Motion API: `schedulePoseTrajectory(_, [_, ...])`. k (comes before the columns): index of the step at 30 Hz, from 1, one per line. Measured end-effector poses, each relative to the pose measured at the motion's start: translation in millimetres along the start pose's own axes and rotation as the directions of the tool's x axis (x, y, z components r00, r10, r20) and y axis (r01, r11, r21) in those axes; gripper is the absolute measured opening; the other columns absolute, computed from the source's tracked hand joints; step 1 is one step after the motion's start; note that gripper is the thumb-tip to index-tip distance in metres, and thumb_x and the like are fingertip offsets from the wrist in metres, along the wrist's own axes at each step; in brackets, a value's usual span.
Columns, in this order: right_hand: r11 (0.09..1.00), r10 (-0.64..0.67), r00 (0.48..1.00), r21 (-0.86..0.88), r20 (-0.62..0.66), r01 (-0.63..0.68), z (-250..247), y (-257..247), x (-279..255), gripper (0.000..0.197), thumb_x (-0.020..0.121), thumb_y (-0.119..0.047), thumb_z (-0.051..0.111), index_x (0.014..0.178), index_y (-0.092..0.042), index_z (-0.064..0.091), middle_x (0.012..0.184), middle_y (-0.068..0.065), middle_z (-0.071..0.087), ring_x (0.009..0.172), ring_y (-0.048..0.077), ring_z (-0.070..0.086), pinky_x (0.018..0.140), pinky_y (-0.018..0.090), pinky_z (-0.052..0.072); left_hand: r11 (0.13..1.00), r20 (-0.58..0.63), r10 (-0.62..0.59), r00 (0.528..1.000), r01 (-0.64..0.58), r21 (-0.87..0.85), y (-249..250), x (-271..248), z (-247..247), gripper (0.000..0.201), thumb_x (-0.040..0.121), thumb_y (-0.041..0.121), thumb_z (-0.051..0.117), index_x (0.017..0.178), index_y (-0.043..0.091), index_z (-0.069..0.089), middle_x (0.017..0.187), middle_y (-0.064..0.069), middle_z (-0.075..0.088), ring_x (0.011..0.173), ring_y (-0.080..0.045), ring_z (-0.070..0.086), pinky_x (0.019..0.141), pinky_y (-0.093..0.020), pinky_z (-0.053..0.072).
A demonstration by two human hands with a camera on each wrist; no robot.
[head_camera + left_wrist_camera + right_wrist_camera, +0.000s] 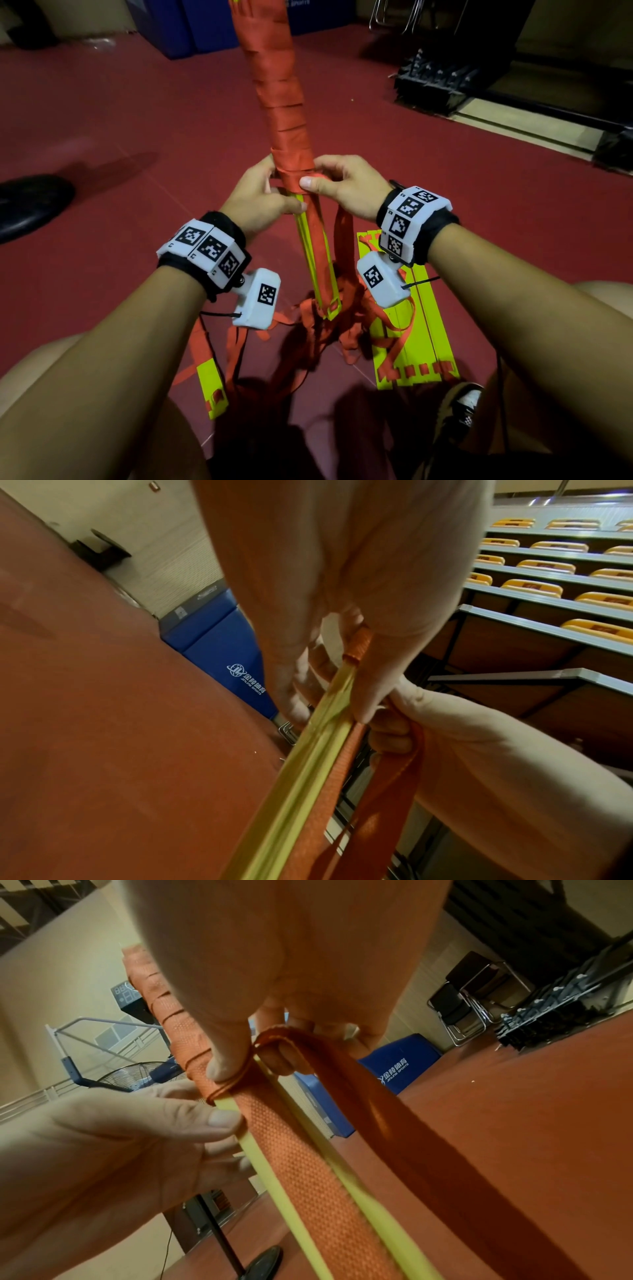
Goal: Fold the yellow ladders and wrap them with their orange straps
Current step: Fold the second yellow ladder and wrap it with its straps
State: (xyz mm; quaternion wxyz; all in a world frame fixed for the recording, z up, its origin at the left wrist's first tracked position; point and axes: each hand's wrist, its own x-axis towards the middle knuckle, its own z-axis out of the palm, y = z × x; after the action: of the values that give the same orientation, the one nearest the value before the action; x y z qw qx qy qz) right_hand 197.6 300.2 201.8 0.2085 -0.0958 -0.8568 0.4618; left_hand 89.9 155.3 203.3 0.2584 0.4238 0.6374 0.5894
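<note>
Folded yellow ladder bundle (317, 260) is standing tilted, lower end on the red floor (137, 120), upper length already wound in orange strap (281, 102). Left hand (260, 195) is gripping the bundle just below the wrapping, fingers curled round it; right hand (342, 185) is pinching the last strap turn, thumb pressing on it. Second ladder stack (421, 342) is lying flat beside, loose strap across it.

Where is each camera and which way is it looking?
Head: on the head, looking down at both hands, left hand and right hand, gripping the ladder bundle.
Left wrist: looks along the left hand toward the bleachers.
Right wrist: looks along the right hand, thumb pinning the orange strap.
All share the bundle.
</note>
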Motion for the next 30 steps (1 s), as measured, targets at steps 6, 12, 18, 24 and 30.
schedulePoseTrajectory(6, [0.996, -0.008, 0.995, -0.092, -0.1, -0.001, -5, -1, 1, 0.035, 0.083, -0.041, 0.074, 0.085, -0.009, 0.06, 0.064, -0.008, 0.048, 0.06, 0.008, 0.04, 0.064, 0.033, 0.036, 0.997, -0.043, 0.024, 0.999, -0.027, -0.073, 3, 0, -1, 0.076, 0.071, -0.028, 0.067, 0.131, 0.017, 0.053, 0.116, -0.012, 0.062, 0.088, -0.026, 0.065, 0.074, -0.034, 0.062])
schedulePoseTrajectory(12, [0.993, -0.003, 0.984, -0.114, -0.177, -0.017, -4, -2, 2, 0.04, 0.077, -0.048, 0.08, 0.068, -0.023, 0.049, 0.053, -0.012, 0.04, 0.05, 0.003, 0.035, 0.055, 0.028, 0.029, 0.995, 0.016, -0.053, 0.998, 0.054, -0.078, 4, 1, -3, 0.104, 0.075, -0.02, 0.067, 0.157, 0.03, 0.027, 0.111, -0.009, 0.067, 0.092, -0.03, 0.056, 0.072, -0.034, 0.057])
schedulePoseTrajectory(18, [0.997, 0.061, 0.986, -0.029, -0.153, -0.066, 10, -4, 4, 0.053, 0.063, -0.066, 0.073, 0.07, -0.02, 0.047, 0.052, -0.012, 0.041, 0.054, 0.011, 0.038, 0.058, 0.043, 0.039, 0.986, 0.135, -0.149, 0.979, 0.138, 0.092, 3, -6, 3, 0.125, 0.083, 0.0, 0.08, 0.155, 0.047, -0.01, 0.129, 0.012, 0.067, 0.102, -0.033, 0.074, 0.061, -0.048, 0.063])
schedulePoseTrajectory(24, [0.994, 0.103, 0.99, -0.01, -0.094, -0.105, 10, -3, 7, 0.049, 0.061, -0.065, 0.075, 0.069, -0.024, 0.05, 0.05, -0.01, 0.044, 0.053, 0.011, 0.041, 0.059, 0.043, 0.038, 0.989, 0.063, -0.046, 0.997, 0.037, 0.14, 0, -1, 1, 0.132, 0.068, -0.001, 0.082, 0.158, 0.041, -0.005, 0.115, -0.005, 0.07, 0.088, -0.044, 0.072, 0.057, -0.062, 0.059])
schedulePoseTrajectory(30, [0.988, 0.1, 0.993, 0.108, 0.069, -0.107, 3, -5, 0, 0.02, 0.088, -0.023, 0.074, 0.094, -0.006, 0.065, 0.061, 0.004, 0.066, 0.063, 0.016, 0.058, 0.071, 0.031, 0.043, 0.999, 0.058, -0.005, 0.998, 0.002, 0.044, 2, -2, 1, 0.122, 0.073, -0.025, 0.073, 0.159, 0.032, 0.008, 0.094, -0.002, 0.074, 0.077, -0.02, 0.075, 0.056, -0.036, 0.06])
